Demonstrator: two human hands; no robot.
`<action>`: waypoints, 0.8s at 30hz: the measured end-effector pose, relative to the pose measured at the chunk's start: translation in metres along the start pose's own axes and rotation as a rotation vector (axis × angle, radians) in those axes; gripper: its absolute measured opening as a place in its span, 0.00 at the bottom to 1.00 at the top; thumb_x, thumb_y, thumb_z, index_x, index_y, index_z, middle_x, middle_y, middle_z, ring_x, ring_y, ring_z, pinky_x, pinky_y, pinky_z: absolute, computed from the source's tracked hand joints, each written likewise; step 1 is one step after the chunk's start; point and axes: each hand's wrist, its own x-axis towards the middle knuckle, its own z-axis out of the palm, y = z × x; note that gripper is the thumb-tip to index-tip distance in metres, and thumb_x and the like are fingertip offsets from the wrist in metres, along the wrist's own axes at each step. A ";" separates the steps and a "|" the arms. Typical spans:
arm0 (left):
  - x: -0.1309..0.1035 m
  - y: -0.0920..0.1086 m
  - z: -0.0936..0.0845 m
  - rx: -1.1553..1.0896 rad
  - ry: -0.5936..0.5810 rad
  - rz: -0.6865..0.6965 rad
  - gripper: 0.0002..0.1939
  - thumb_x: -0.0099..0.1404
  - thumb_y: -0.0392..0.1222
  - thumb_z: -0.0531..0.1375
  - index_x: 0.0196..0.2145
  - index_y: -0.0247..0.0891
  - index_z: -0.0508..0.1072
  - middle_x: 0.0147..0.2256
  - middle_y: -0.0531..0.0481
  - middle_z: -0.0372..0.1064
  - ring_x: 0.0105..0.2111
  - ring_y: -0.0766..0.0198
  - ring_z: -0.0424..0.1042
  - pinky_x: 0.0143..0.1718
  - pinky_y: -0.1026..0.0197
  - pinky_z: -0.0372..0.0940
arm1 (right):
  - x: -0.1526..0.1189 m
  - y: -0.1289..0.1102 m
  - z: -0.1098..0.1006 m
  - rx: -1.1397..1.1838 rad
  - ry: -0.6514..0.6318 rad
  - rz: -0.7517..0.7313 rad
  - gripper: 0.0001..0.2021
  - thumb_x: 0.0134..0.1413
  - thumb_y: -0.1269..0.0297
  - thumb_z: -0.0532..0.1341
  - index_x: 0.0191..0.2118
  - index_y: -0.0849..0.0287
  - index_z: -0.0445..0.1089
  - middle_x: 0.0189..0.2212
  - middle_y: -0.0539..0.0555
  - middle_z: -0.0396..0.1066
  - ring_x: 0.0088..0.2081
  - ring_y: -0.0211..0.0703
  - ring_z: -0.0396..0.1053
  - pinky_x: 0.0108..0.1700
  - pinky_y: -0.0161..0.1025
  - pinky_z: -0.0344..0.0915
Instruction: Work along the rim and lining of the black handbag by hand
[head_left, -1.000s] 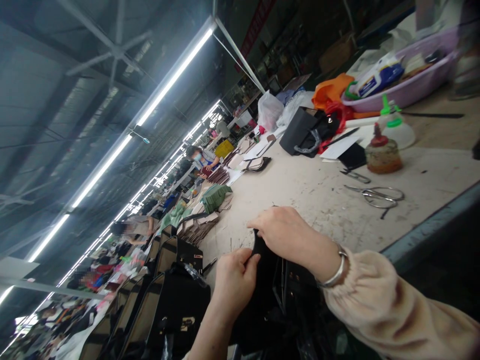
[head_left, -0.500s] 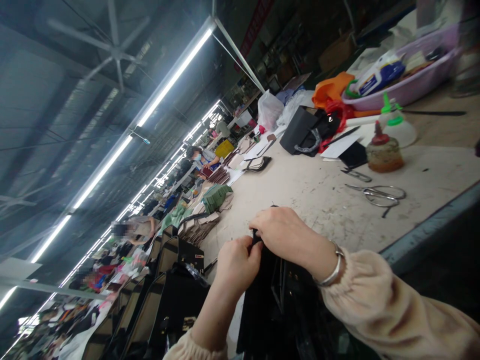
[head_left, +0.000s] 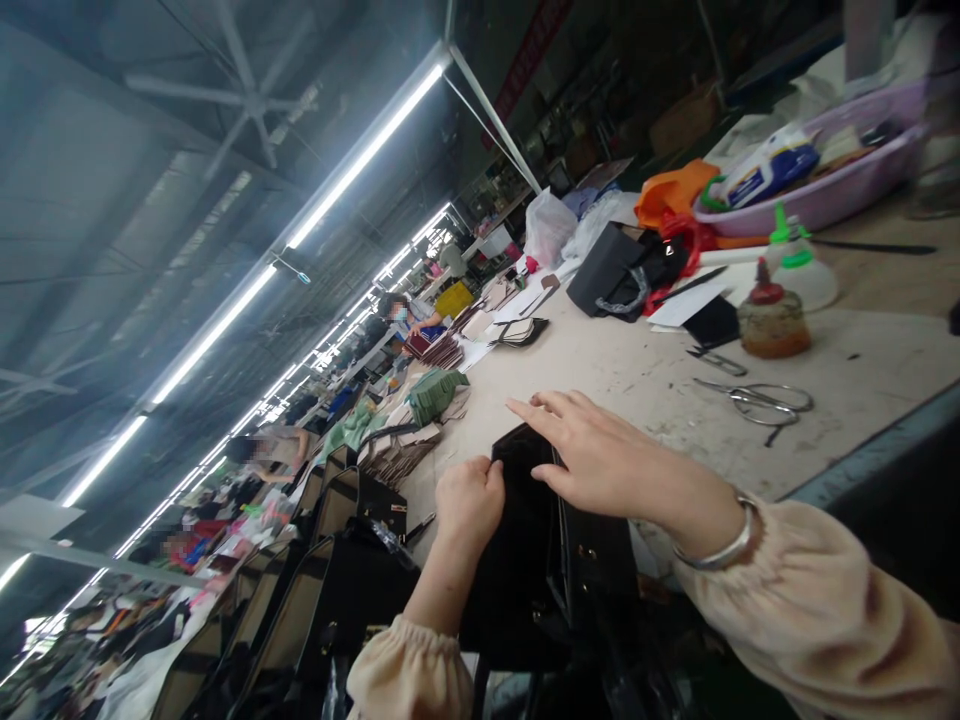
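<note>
A black handbag (head_left: 517, 560) with small gold-coloured fittings stands at the near table edge, below my two hands. My left hand (head_left: 471, 500) is closed on the bag's upper left edge, thumb pressed against the fingers. Over the bag's top hovers my right hand (head_left: 592, 440), its fingers stretched out and thumb apart, holding nothing. It is over the bag's upper rim; whether a fingertip touches the rim, I cannot tell. The bag's lower part is dark and hard to make out.
Several black bags (head_left: 315, 600) with tan insides stand at left. Scissors (head_left: 772, 402), a brown glue bottle (head_left: 774, 325) and a purple basin (head_left: 817, 195) lie to the right. Stacked brown pieces (head_left: 401, 455) and a finished-looking black bag (head_left: 611, 270) are farther back. People sit beyond.
My right hand has let go of the bag's edge and spread its fingers, shifting right. My left hand keeps its grip, slightly lower left, and the bag's top has opened wider to view.
</note>
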 end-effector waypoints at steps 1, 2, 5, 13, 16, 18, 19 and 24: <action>0.000 0.000 0.000 -0.014 0.000 -0.007 0.18 0.66 0.45 0.52 0.22 0.36 0.70 0.24 0.46 0.69 0.27 0.61 0.67 0.27 0.60 0.45 | -0.001 0.000 0.000 -0.012 -0.019 0.037 0.37 0.49 0.61 0.61 0.64 0.56 0.48 0.55 0.62 0.59 0.55 0.55 0.58 0.54 0.49 0.59; 0.001 -0.001 0.000 -0.027 -0.002 -0.012 0.18 0.66 0.45 0.53 0.21 0.36 0.70 0.23 0.47 0.68 0.27 0.61 0.66 0.27 0.60 0.45 | -0.002 0.001 0.001 -0.019 -0.038 0.070 0.38 0.50 0.59 0.61 0.65 0.56 0.47 0.53 0.62 0.60 0.54 0.56 0.59 0.53 0.50 0.60; 0.002 -0.002 0.000 -0.051 -0.007 -0.023 0.18 0.65 0.44 0.53 0.21 0.36 0.69 0.22 0.48 0.67 0.26 0.62 0.65 0.27 0.60 0.45 | -0.004 0.000 0.001 -0.013 -0.099 0.128 0.41 0.50 0.52 0.60 0.66 0.57 0.43 0.50 0.62 0.63 0.50 0.56 0.63 0.51 0.49 0.61; 0.007 -0.019 0.003 -0.129 -0.037 -0.102 0.18 0.64 0.44 0.52 0.19 0.36 0.67 0.21 0.48 0.64 0.26 0.62 0.63 0.27 0.61 0.45 | -0.016 -0.031 -0.007 0.071 -0.201 0.143 0.45 0.48 0.40 0.57 0.67 0.54 0.40 0.52 0.69 0.61 0.49 0.63 0.65 0.47 0.53 0.62; 0.008 -0.031 0.004 -0.180 -0.067 -0.160 0.18 0.63 0.45 0.52 0.18 0.36 0.67 0.20 0.49 0.62 0.25 0.62 0.61 0.26 0.61 0.45 | -0.027 -0.057 -0.004 0.133 -0.237 0.090 0.49 0.44 0.37 0.59 0.67 0.54 0.39 0.60 0.74 0.49 0.56 0.70 0.57 0.51 0.56 0.59; 0.009 -0.039 0.004 -0.217 -0.093 -0.195 0.18 0.62 0.45 0.52 0.17 0.36 0.66 0.18 0.50 0.60 0.23 0.63 0.60 0.26 0.61 0.45 | -0.036 -0.074 0.004 0.140 -0.263 0.056 0.53 0.40 0.39 0.63 0.67 0.54 0.36 0.63 0.76 0.39 0.59 0.75 0.49 0.53 0.59 0.56; 0.009 -0.042 0.005 -0.235 -0.105 -0.213 0.17 0.61 0.44 0.53 0.16 0.36 0.65 0.17 0.50 0.59 0.22 0.63 0.59 0.25 0.61 0.45 | -0.040 -0.081 0.009 0.127 -0.278 0.044 0.55 0.38 0.42 0.66 0.67 0.53 0.36 0.64 0.75 0.35 0.60 0.77 0.46 0.54 0.61 0.54; 0.005 -0.056 0.009 -0.382 -0.119 -0.302 0.15 0.55 0.43 0.54 0.15 0.36 0.64 0.15 0.51 0.56 0.20 0.65 0.59 0.23 0.63 0.47 | -0.048 -0.088 0.022 -0.007 -0.339 0.022 0.51 0.39 0.69 0.65 0.67 0.52 0.37 0.65 0.75 0.28 0.55 0.76 0.57 0.47 0.58 0.62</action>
